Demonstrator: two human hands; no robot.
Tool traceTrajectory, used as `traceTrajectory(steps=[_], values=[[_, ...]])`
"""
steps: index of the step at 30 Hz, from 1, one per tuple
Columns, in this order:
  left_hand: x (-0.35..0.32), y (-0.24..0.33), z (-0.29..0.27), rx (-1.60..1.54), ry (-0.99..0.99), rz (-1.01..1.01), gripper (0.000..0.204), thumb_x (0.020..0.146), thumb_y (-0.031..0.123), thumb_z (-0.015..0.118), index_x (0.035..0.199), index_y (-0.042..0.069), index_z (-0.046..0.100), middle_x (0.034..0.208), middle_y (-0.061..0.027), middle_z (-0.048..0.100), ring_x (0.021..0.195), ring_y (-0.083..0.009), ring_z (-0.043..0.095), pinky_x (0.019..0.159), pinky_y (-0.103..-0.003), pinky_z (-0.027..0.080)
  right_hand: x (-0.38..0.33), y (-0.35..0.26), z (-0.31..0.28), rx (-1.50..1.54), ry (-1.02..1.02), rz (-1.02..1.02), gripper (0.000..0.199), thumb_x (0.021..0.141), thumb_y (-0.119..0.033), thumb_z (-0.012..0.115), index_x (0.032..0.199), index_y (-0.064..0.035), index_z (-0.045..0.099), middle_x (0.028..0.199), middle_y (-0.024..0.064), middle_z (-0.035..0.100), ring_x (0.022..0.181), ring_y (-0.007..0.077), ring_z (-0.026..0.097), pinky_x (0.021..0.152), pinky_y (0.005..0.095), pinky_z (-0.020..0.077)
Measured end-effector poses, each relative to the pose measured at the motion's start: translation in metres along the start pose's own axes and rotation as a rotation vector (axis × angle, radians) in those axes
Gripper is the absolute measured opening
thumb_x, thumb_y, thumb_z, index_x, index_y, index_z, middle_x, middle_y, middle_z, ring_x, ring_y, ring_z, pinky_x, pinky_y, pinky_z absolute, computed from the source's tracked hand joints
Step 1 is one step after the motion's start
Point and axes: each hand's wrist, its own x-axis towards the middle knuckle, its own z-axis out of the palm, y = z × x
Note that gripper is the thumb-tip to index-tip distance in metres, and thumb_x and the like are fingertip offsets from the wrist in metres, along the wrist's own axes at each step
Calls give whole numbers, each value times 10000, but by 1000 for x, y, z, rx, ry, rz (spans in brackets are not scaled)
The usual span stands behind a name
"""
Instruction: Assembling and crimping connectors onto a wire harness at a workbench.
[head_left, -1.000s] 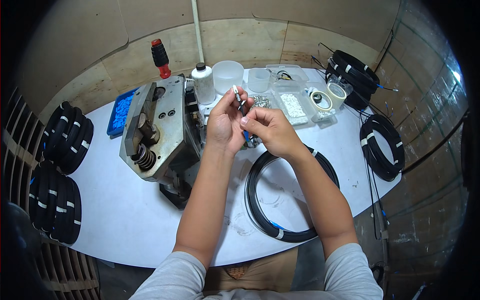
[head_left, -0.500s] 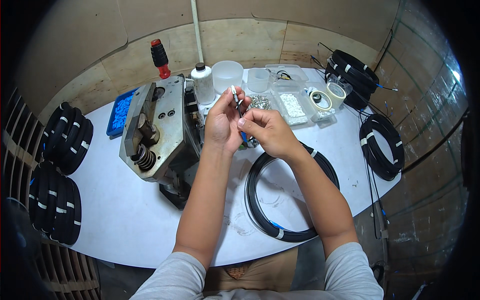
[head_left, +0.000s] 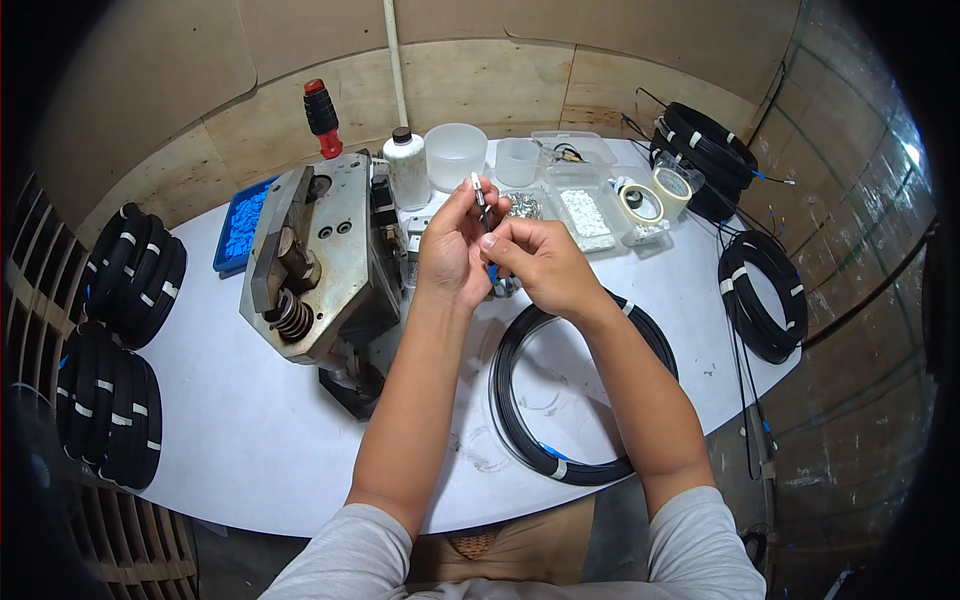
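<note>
My left hand (head_left: 452,245) pinches a thin cable connector (head_left: 478,190) with a white tip and a metal-coloured sleeve, pointing up and away from me. My right hand (head_left: 543,265) has thumb and forefinger closed on the black part just below it. A bit of blue shows beneath the fingers; the rest of the held piece is hidden by my palms. Under my right forearm lies a black cable coil (head_left: 508,400), bound with white tape. To the left of my hands stands a heavy metal press (head_left: 345,270) with a spring and a lever.
A blue tray (head_left: 222,258) of small blue parts sits behind the press. Farther back are a white bottle (head_left: 405,168), a translucent tub (head_left: 456,158), a box of white pieces (head_left: 585,215) and tape rolls (head_left: 672,182). More cable coils (head_left: 765,295) lie at both sides.
Both hands have shifted slightly to the right with the connector, whose white tip is a little lower. The grip of both hands looks much the same.
</note>
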Motion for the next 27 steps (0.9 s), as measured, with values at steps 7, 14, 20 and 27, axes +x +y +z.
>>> traceTrajectory(steps=[7, 14, 20, 27], values=[[-1, 4, -2, 10, 16, 6, 183, 985, 221, 573, 972, 47, 626, 871, -41, 598, 879, -198, 598, 818, -312, 515, 2, 2, 2, -36, -42, 13, 234, 966, -222, 623, 855, -22, 671, 783, -5, 630, 718, 74, 550, 671, 246, 459], [2, 1, -3, 23, -66, -8, 170, 991, 235, 556, 986, 68, 587, 892, -37, 567, 941, -220, 574, 851, -342, 503, 0, 0, 3, 16, 43, -62, 248, 948, -196, 637, 808, 5, 675, 665, -17, 592, 615, 48, 499, 549, 247, 403], [1, 0, -4, 50, -41, -11, 174, 990, 240, 559, 981, 68, 585, 883, -35, 563, 939, -217, 572, 847, -338, 503, 1, 2, 2, 5, 21, -62, 244, 944, -198, 643, 810, 1, 685, 663, -15, 599, 621, 46, 509, 556, 247, 412], [0, 5, -1, 57, 17, 19, 202, 996, 233, 556, 973, 40, 613, 873, -39, 590, 884, -184, 597, 805, -310, 512, 1, 1, 3, -28, -39, -1, 246, 963, -236, 638, 841, -24, 663, 741, -19, 605, 691, 55, 530, 642, 235, 438]])
